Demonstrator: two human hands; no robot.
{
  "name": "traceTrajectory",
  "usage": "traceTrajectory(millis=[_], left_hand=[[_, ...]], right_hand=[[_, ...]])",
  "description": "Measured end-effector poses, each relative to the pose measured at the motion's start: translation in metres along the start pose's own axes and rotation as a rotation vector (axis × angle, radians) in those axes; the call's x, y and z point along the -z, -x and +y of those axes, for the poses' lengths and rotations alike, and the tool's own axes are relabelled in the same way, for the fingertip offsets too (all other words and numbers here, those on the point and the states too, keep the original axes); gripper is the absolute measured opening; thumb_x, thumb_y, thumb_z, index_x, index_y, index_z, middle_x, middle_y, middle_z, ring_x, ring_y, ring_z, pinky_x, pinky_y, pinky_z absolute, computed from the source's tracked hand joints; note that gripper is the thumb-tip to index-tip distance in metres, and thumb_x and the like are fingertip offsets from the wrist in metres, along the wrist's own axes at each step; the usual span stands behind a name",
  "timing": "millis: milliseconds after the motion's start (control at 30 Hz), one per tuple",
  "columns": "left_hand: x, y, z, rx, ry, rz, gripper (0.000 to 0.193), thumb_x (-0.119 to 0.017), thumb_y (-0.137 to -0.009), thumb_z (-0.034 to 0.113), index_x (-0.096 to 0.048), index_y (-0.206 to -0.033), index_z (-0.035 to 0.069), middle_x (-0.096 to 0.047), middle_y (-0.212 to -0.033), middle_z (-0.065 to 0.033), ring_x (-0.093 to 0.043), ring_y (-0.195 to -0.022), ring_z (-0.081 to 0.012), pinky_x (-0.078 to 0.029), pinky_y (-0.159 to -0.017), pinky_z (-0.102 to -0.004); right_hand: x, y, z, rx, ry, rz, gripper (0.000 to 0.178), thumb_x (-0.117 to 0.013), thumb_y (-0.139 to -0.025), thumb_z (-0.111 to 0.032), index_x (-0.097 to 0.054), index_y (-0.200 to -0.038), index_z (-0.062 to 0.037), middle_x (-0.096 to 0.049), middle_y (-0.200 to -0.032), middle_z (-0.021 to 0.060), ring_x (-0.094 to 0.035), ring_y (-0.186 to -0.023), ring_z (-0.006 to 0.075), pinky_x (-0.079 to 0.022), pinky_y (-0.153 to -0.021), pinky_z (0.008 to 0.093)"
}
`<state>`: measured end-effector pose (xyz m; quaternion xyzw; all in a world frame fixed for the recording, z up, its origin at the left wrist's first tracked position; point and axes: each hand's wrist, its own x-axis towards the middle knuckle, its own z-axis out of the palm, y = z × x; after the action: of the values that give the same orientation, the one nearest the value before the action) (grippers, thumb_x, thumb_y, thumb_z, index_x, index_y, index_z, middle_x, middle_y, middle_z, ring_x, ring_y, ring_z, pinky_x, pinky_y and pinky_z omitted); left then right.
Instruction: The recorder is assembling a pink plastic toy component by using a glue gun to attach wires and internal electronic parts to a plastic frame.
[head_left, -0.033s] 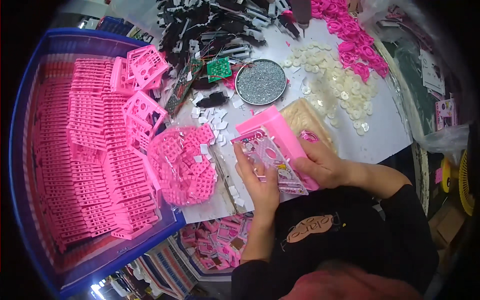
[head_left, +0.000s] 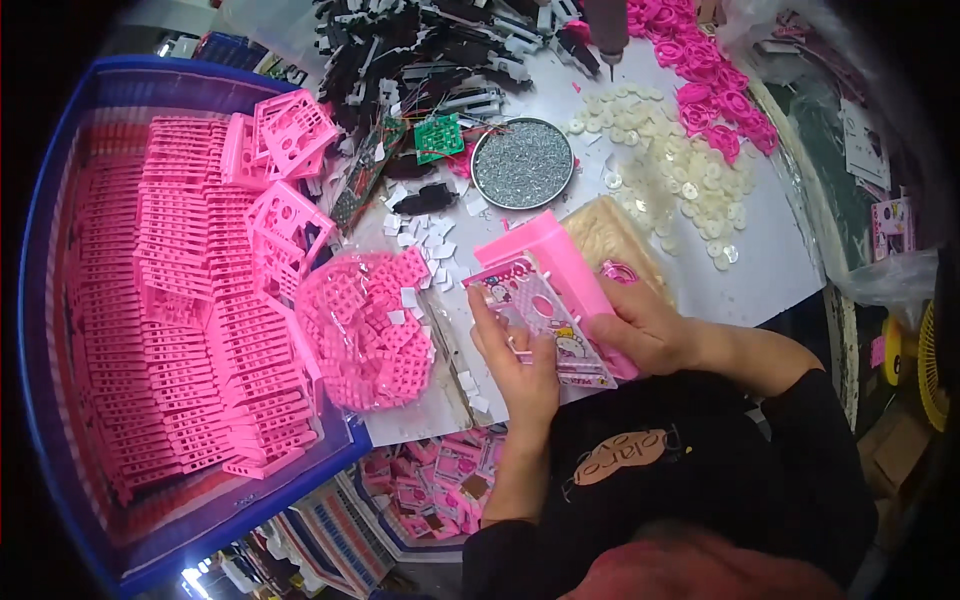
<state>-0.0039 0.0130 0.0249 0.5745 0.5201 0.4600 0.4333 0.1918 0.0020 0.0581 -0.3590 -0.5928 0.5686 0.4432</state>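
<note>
My left hand [head_left: 522,378] grips the near left side of a pink and clear printed toy panel [head_left: 548,318], with cartoon pictures on its face. Against the panel's right side lies a smooth pink plastic casing [head_left: 560,262], and my right hand [head_left: 645,328] is closed on its near right part. Panel and casing are together and tilted; whether they are joined I cannot tell. Just beyond them is a tan padded block [head_left: 602,232] with a small pink ring part [head_left: 618,270] on it.
A blue crate [head_left: 45,200] of stacked pink frames [head_left: 180,260] stands left. Beside it lies a bag of pink grid pieces [head_left: 365,335]. Farther back are a round tin of screws [head_left: 522,165], black parts [head_left: 430,60], whitish discs [head_left: 700,195] and a hanging power screwdriver [head_left: 608,30].
The hanging screwdriver has shifted very slightly to the right and nearer. Both hands and the pieces in them keep practically the same pose.
</note>
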Motion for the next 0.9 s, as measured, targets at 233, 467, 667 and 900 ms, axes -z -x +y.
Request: traceTrajectory(millis=[233, 467, 667, 900], left_hand=[[0.007, 0.006, -0.006, -0.024, -0.01, -0.007, 0.094, -0.065, -0.081, 0.006, -0.017, -0.161, 0.002, -0.036, -0.11, -0.0086, -0.039, -0.088, -0.0162, -0.039, -0.08, -0.0287], [0.013, 0.006, 0.014, -0.035, -0.204, -0.014, 0.093, -0.068, -0.086, 0.017, -0.015, -0.16, 0.0, -0.037, -0.112, -0.0106, -0.039, -0.089, -0.0186, -0.039, -0.081, -0.031], [0.013, 0.003, 0.018, -0.016, -0.361, -0.033, 0.089, -0.065, -0.092, 0.028, -0.014, -0.159, -0.002, -0.041, -0.118, -0.0174, -0.045, -0.102, -0.0245, -0.041, -0.092, -0.0372], [0.01, 0.006, 0.025, 0.118, -0.083, -0.088, 0.084, -0.064, -0.092, 0.02, -0.013, -0.156, 0.0, -0.039, -0.142, -0.0267, -0.051, -0.124, -0.0312, -0.047, -0.101, -0.0386]], right_hand=[[0.013, -0.006, -0.005, 0.028, 0.189, -0.139, 0.056, -0.046, -0.106, -0.039, -0.042, -0.148, -0.0013, -0.069, -0.097, 0.0179, -0.071, -0.085, 0.0293, -0.053, -0.077, 0.0367], [0.015, -0.014, -0.007, 0.053, 0.238, -0.172, 0.056, -0.05, -0.104, -0.038, -0.043, -0.145, -0.0007, -0.066, -0.079, 0.0141, -0.069, -0.069, 0.0278, -0.053, -0.066, 0.0365], [0.007, -0.021, -0.006, -0.016, -0.006, -0.233, 0.065, -0.064, -0.095, -0.023, -0.036, -0.149, 0.0, -0.069, -0.095, 0.0144, -0.069, -0.08, 0.0202, -0.053, -0.071, 0.034], [0.016, -0.02, -0.011, -0.194, -0.263, -0.291, 0.077, -0.066, -0.087, -0.009, -0.029, -0.155, -0.0015, -0.062, -0.126, 0.0114, -0.062, -0.106, 0.0157, -0.052, -0.087, 0.0308]])
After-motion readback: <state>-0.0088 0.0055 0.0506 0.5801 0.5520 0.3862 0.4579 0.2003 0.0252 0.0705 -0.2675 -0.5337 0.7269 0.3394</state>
